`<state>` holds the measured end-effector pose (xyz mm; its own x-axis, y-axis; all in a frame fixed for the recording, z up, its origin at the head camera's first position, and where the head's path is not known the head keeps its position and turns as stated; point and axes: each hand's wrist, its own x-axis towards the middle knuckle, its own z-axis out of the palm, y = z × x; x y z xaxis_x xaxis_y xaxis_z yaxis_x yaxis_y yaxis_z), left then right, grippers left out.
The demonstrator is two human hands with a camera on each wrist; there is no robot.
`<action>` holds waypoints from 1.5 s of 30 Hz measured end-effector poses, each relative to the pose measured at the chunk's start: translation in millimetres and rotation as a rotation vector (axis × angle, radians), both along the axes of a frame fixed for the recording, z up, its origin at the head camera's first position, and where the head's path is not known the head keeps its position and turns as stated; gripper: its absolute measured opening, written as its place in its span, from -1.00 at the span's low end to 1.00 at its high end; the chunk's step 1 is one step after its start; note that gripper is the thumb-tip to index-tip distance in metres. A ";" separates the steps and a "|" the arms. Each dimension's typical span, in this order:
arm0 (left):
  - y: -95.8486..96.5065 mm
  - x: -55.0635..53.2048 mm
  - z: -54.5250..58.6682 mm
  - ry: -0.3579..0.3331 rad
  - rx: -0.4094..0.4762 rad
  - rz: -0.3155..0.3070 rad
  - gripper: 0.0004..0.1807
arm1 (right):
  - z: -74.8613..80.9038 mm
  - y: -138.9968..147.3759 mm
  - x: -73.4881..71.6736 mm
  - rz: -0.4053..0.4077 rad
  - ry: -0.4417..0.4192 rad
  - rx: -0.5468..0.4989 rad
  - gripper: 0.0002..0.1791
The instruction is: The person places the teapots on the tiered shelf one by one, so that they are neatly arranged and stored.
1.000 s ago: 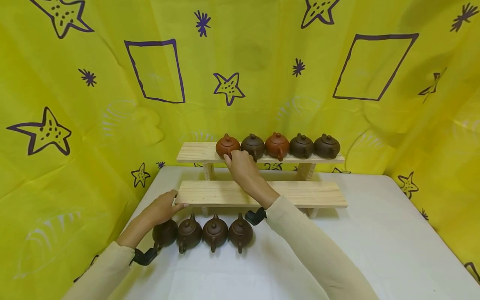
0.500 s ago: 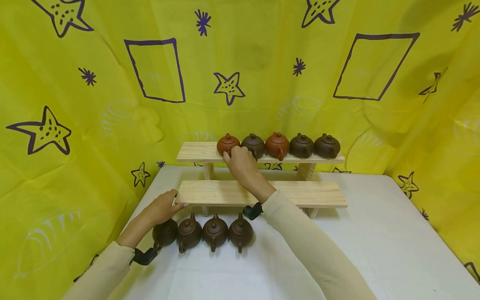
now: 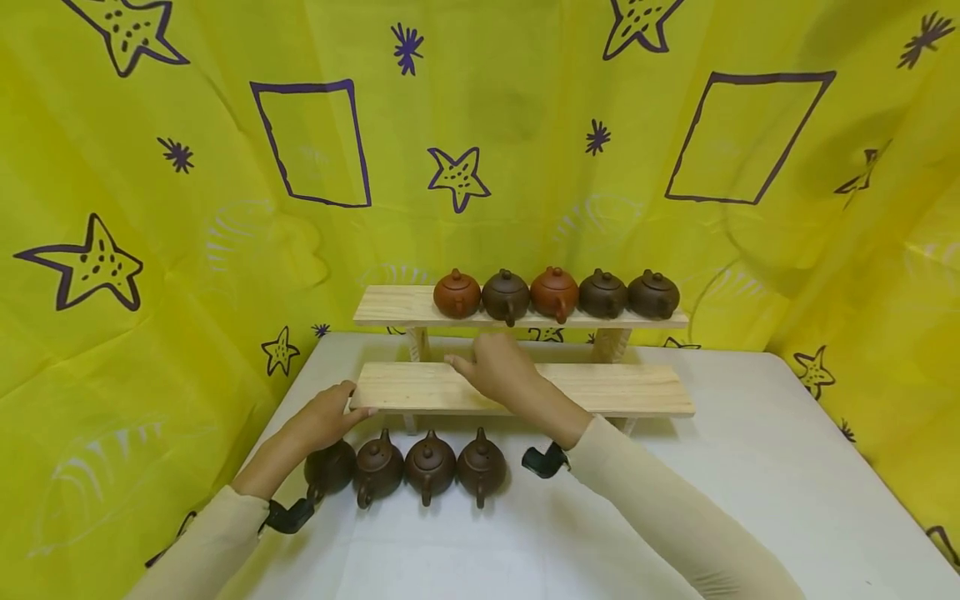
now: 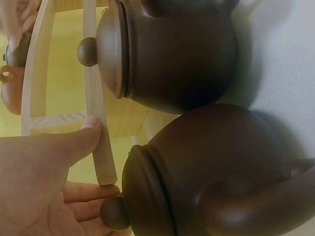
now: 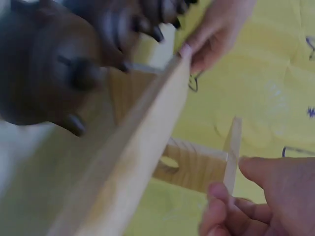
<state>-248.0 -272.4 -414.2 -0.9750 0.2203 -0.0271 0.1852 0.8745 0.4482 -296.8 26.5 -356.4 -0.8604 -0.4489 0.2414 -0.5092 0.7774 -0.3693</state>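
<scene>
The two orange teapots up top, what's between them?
A dark teapot sits between the left orange teapot and the right orange teapot on the upper shelf, in the head view.

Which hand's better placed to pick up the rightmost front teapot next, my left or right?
Probably your right hand: it looks empty and, in the head view, is closer to that teapot. Your left hand grips the left end of the lower shelf and would likely have to let go first.
</scene>
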 end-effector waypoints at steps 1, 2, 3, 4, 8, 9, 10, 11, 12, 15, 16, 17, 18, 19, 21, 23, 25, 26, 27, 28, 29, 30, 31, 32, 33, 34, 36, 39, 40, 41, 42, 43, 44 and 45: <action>0.2 0.1 0.1 0.002 0.001 -0.002 -0.36 | -2.6 4.1 6.5 0.024 -0.020 0.011 -0.27; 0.3 0.4 0.1 0.005 0.001 -0.002 -0.36 | -5.2 8.2 13.4 0.045 -0.049 0.020 -0.28; 0.3 0.2 -0.4 0.007 0.002 -0.004 -0.35 | -7.4 12.3 20.5 0.064 -0.078 0.024 -0.29; -0.1 0.0 -1.4 0.012 0.004 -0.006 -0.36 | -9.9 16.0 27.7 0.078 -0.113 0.026 -0.30; -0.9 -0.3 -5.6 0.031 0.006 -0.014 -0.36 | -23.2 28.2 59.2 0.092 -0.190 0.021 -0.30; -1.0 -0.3 -6.5 0.031 0.010 -0.012 -0.35 | -28.5 29.7 66.8 0.084 -0.177 0.037 -0.28; -1.1 0.0 -7.0 0.033 0.010 -0.014 -0.36 | -34.8 30.6 74.3 0.073 -0.165 0.053 -0.27; -1.0 0.2 -6.9 0.030 0.015 -0.009 -0.35 | -41.0 30.9 81.9 0.063 -0.146 0.087 -0.26; -1.3 0.0 -6.9 0.029 0.014 -0.008 -0.35 | -47.6 30.6 88.8 0.054 -0.135 0.113 -0.24; -1.5 0.2 -5.4 0.020 0.020 0.005 -0.36 | -66.5 28.5 104.9 0.027 -0.111 0.179 -0.25; -1.6 0.3 -4.6 0.021 0.017 0.003 -0.36 | -71.8 28.1 108.6 0.025 -0.106 0.196 -0.26; -1.4 0.6 -4.1 0.017 0.018 0.007 -0.36 | -76.6 28.0 111.3 0.021 -0.104 0.211 -0.27; -1.4 0.8 -3.8 0.015 0.016 0.006 -0.36 | -80.3 28.3 113.0 0.012 -0.110 0.209 -0.28; -1.4 0.9 -3.7 0.013 0.015 0.006 -0.37 | -83.2 29.1 114.1 0.006 -0.105 0.217 -0.30; -1.5 1.0 -3.6 0.007 0.015 0.006 -0.36 | -86.4 31.9 114.7 0.006 -0.107 0.222 -0.35; -1.4 0.7 -3.9 0.008 0.017 0.007 -0.36 | -87.3 35.9 114.5 0.000 -0.120 0.227 -0.41; -1.2 0.2 -4.5 0.013 0.017 0.005 -0.37 | -86.9 40.4 114.4 -0.007 -0.141 0.232 -0.50; -1.0 0.1 -4.8 0.015 0.018 0.004 -0.38 | -87.0 42.6 114.3 -0.010 -0.154 0.232 -0.54; -0.8 -0.1 -4.9 0.018 0.018 0.004 -0.38 | -87.6 44.5 114.3 -0.014 -0.171 0.227 -0.56; -0.6 0.0 -5.0 0.019 0.020 0.004 -0.38 | -88.6 46.2 114.4 -0.017 -0.183 0.225 -0.59; -0.4 0.0 -5.0 0.019 0.020 0.004 -0.38 | -90.1 47.6 114.6 -0.018 -0.192 0.219 -0.60; -0.2 0.3 -4.8 0.016 0.020 0.005 -0.38 | -92.1 48.6 114.9 -0.017 -0.202 0.209 -0.60; 0.2 0.3 -4.2 0.014 0.021 0.005 -0.37 | -94.7 49.6 115.2 -0.016 -0.199 0.204 -0.60; 0.6 0.5 -3.7 0.013 0.021 0.006 -0.37 | -97.8 50.3 115.6 -0.014 -0.196 0.195 -0.59; 0.9 0.5 -3.0 0.012 0.019 0.006 -0.36 | -100.6 50.5 115.9 -0.014 -0.187 0.184 -0.58; 1.1 0.7 -2.5 0.011 0.016 0.005 -0.35 | -103.3 50.5 116.5 -0.016 -0.173 0.179 -0.57; 1.5 0.8 -2.2 0.008 0.014 0.003 -0.34 | -108.1 50.3 117.7 -0.018 -0.154 0.160 -0.56; 1.4 0.4 -2.6 0.005 0.010 0.004 -0.32 | -112.1 50.0 118.5 -0.002 -0.137 0.129 -0.59; 1.4 0.2 -2.9 0.003 0.010 0.005 -0.31 | -112.6 50.3 118.6 0.009 -0.138 0.119 -0.59; 1.4 0.0 -3.1 0.002 0.010 0.005 -0.31 | -113.2 50.9 118.7 0.021 -0.138 0.108 -0.61; 1.4 -0.2 -3.2 0.002 0.009 0.006 -0.30 | -113.2 51.6 118.8 0.031 -0.140 0.094 -0.62; 1.4 -0.3 -3.5 0.002 0.008 0.006 -0.30 | -113.7 52.5 118.6 0.043 -0.151 0.077 -0.64; 1.0 0.1 -3.5 0.003 0.008 0.007 -0.29 | -113.7 53.3 118.6 0.055 -0.165 0.062 -0.65; 0.6 0.6 -3.6 0.005 0.008 0.007 -0.29 | -113.6 54.3 118.6 0.066 -0.179 0.047 -0.67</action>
